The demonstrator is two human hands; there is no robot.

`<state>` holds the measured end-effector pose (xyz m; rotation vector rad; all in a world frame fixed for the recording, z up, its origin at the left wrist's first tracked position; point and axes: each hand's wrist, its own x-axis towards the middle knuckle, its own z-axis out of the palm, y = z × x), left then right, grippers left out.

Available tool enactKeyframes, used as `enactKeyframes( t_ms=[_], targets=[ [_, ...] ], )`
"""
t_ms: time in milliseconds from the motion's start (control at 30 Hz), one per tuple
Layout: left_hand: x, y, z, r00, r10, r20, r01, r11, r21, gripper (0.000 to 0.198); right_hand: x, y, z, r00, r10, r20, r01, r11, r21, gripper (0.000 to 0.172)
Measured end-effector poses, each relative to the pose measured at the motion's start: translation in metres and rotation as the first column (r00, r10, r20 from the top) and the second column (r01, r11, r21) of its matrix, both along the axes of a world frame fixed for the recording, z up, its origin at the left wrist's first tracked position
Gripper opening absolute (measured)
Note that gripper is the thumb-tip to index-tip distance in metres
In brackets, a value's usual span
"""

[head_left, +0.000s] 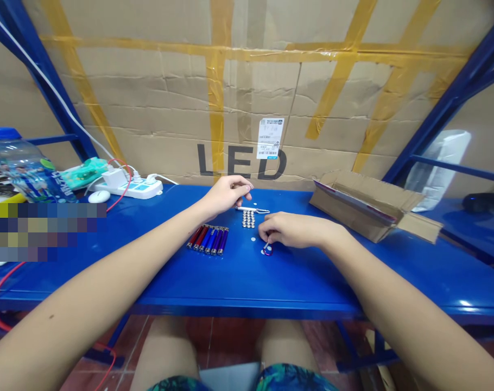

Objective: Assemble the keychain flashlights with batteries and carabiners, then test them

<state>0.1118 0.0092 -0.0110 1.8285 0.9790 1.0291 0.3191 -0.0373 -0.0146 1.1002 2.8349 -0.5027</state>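
Observation:
My left hand point(229, 194) hovers above the table with thumb and forefinger brought together. What is between them, if anything, is too small to make out. Just below its fingers lies a slim silver penlight point(249, 209) with a loop at its right end. Small round silver button cells point(248, 219) stand in tidy rows in front of it. My right hand point(283, 229) is closed at the tabletop, right of the cells. A small purple piece with a pale strip point(267, 250) shows under its fingertips. Red, blue and purple penlights point(208, 240) lie side by side below my left wrist.
An open cardboard box point(353, 209) sits at the right. To the left are a power strip point(143, 188) with plugs, a white mouse-like object point(99, 196) and a plastic bottle point(25, 168). A large taped carton point(169, 108) stands behind the blue table point(182, 282).

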Motion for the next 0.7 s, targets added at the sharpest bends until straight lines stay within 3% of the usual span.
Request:
enactKeyframes(
  t_ms=[233, 467, 567, 700],
  targets=[
    [0.0013, -0.0021, 0.0019, 1.000, 0.003, 0.004, -0.003, 1.000, -0.008, 0.012, 0.0033, 0.0008, -0.0015, 0.996, -0.082, 0.036, 0.080, 0.996, 0.048, 0.015],
    [0.0006, 0.0011, -0.0011, 1.000, -0.013, 0.024, 0.013, 1.000, -0.006, 0.011, 0.0008, 0.0013, -0.0002, 0.997, -0.060, 0.039, 0.058, 0.996, 0.061, 0.012],
    [0.0002, 0.0018, -0.0022, 1.000, -0.021, 0.014, 0.021, 1.000, -0.008, 0.011, -0.0032, -0.0007, 0.0000, 0.993, -0.107, 0.040, 0.104, 0.993, 0.062, 0.005],
    [0.0002, -0.0021, 0.0013, 0.999, -0.046, -0.006, 0.046, 0.999, -0.004, 0.012, 0.0033, 0.0006, 0.0066, 0.980, -0.174, -0.092, 0.177, 0.984, 0.025, 0.007]
  ],
)
